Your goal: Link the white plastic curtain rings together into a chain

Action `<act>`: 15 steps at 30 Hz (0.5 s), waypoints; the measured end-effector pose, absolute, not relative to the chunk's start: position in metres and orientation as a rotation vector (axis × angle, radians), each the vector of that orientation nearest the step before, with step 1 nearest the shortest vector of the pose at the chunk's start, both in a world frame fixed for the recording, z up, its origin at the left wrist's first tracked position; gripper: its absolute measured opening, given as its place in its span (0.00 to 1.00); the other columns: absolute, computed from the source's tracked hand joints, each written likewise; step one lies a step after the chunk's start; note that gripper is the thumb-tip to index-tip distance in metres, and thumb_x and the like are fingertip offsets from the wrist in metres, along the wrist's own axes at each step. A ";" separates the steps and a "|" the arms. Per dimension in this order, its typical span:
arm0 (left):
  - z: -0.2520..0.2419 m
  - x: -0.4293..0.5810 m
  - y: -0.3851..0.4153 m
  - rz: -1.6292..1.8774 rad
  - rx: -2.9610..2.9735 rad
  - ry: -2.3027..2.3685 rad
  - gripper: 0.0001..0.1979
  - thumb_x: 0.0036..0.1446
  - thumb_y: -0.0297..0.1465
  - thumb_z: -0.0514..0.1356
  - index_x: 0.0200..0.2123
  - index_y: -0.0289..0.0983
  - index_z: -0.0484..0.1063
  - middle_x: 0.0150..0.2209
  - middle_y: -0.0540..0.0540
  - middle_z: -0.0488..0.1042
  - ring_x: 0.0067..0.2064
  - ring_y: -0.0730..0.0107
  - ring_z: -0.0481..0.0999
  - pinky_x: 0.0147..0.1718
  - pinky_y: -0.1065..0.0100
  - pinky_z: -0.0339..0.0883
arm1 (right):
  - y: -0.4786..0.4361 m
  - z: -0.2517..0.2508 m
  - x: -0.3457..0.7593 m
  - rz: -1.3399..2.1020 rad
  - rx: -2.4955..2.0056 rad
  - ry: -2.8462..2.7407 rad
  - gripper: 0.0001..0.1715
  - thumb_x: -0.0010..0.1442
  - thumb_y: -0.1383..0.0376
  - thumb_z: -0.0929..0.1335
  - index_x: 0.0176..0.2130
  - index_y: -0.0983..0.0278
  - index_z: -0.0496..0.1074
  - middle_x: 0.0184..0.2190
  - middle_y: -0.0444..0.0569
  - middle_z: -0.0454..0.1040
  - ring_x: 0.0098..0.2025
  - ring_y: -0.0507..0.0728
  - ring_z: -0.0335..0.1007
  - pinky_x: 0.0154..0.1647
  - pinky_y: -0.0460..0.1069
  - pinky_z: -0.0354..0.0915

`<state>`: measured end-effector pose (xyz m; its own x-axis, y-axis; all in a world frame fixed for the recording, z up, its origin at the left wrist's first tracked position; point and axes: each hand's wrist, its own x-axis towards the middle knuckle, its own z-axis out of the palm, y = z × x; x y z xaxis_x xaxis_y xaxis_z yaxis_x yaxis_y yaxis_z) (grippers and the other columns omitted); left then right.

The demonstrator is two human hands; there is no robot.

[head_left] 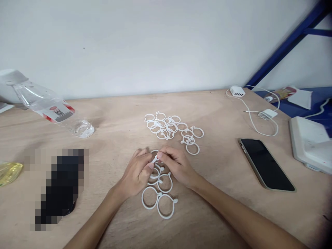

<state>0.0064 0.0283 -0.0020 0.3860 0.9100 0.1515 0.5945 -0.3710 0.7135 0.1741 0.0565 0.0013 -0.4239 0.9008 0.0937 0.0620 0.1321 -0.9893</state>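
Both hands meet over the wooden table (223, 166) near its middle. My left hand (137, 171) and my right hand (175, 166) pinch the same white plastic ring (155, 156) between their fingertips. That ring looks joined to a chain of white rings (158, 197) that trails toward me between my wrists. Just beyond my hands lies a loose pile of white rings (172, 130), some overlapping. Fingers hide part of the held ring.
A clear plastic bottle (52, 109) lies on its side at the left. A black phone (266, 164) rests face up on the right. A white charger and cable (252, 105) sit at the back right, a white flat device (310, 141) at the right edge. A blurred dark object (61, 186) lies left.
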 end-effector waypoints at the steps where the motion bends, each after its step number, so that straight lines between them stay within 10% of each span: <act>1: -0.002 0.006 0.028 0.734 2.081 1.283 0.16 0.63 0.35 0.39 0.25 0.39 0.56 0.25 0.49 0.63 0.32 0.63 0.61 0.37 0.59 0.55 | 0.056 0.001 0.174 1.379 -0.951 -1.648 0.17 0.62 0.58 0.64 0.25 0.63 0.65 0.23 0.41 0.62 0.28 0.51 0.58 0.31 0.46 0.57; 15: 0.003 0.010 0.027 0.806 2.029 1.319 0.13 0.60 0.35 0.46 0.24 0.38 0.57 0.25 0.49 0.63 0.33 0.63 0.61 0.36 0.60 0.54 | 0.088 -0.015 0.193 0.110 -1.384 -2.212 0.15 0.61 0.68 0.64 0.48 0.62 0.73 0.39 0.53 0.72 0.45 0.63 0.61 0.46 0.57 0.60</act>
